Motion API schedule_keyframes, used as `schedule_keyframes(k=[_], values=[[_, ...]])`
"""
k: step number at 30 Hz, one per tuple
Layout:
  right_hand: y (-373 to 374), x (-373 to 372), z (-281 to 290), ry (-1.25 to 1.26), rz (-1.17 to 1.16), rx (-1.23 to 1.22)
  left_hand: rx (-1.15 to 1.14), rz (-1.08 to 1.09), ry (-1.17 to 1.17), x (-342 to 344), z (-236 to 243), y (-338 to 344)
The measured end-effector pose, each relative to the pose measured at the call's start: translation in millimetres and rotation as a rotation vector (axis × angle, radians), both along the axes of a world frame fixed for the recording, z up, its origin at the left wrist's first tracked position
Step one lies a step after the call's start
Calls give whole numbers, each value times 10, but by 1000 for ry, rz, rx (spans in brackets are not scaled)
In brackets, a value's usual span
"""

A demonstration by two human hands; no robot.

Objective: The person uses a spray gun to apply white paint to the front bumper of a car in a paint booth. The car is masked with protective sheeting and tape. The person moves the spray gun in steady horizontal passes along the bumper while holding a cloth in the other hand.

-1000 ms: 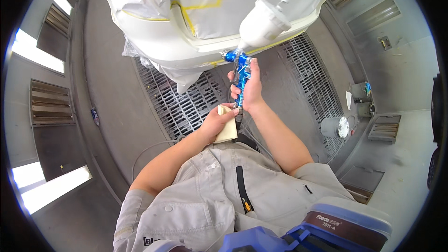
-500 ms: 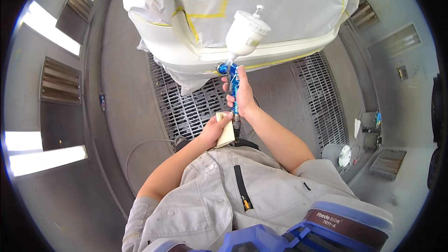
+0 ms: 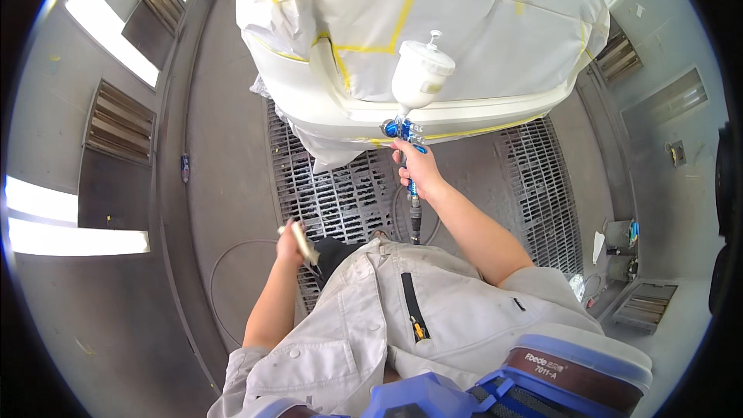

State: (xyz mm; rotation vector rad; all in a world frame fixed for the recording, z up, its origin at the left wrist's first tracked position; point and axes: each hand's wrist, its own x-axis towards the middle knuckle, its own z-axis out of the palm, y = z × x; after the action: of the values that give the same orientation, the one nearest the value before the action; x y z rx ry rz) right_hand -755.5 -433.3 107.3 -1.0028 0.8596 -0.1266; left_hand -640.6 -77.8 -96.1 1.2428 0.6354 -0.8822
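Observation:
My right hand (image 3: 419, 168) is wrapped round the handle of a blue spray gun (image 3: 412, 178), held upright in front of my body. On top of the gun sits a white paint cup (image 3: 420, 77) with a lid, and a hose fitting hangs from the handle's lower end. My left hand (image 3: 291, 244), slightly blurred, is down at my left side and closed on a folded pale yellow cloth (image 3: 306, 246). Beyond the gun stands a pale car bumper (image 3: 371, 118), with white masking sheet (image 3: 464, 23) and yellow tape above it.
Floor gratings (image 3: 329, 193) run beneath the bumper on both sides. A thin air hose (image 3: 219, 267) curves over the floor at my left. Louvred vents (image 3: 121, 121) line the walls, and containers (image 3: 621, 236) stand by the right wall. A blue-purple respirator (image 3: 573, 375) shows at the bottom.
My left hand has moved away from the gun, down and left, with the cloth. My right hand still grips the gun, its hold now higher. The view has shifted slightly.

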Motion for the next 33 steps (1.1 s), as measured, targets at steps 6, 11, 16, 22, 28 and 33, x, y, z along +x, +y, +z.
schedule_keyframes(k=[6,11,16,22,28,33], values=[[-225,-127,-4,45,26,-22,582,310,65,-671,-700,1652],[-271,-168,-17,28,43,-35,879,-57,15,-1147,-673,2084],[-280,-144,-36,-5,47,-22,901,-285,-220,-998,-453,1835],[-269,-113,-33,2,36,-15,801,-356,-480,-480,-187,1306],[-275,-105,-32,4,30,-14,764,-507,-488,-662,-301,1241],[-275,-116,-63,-2,18,-22,796,-705,-409,-1034,-404,1583]])
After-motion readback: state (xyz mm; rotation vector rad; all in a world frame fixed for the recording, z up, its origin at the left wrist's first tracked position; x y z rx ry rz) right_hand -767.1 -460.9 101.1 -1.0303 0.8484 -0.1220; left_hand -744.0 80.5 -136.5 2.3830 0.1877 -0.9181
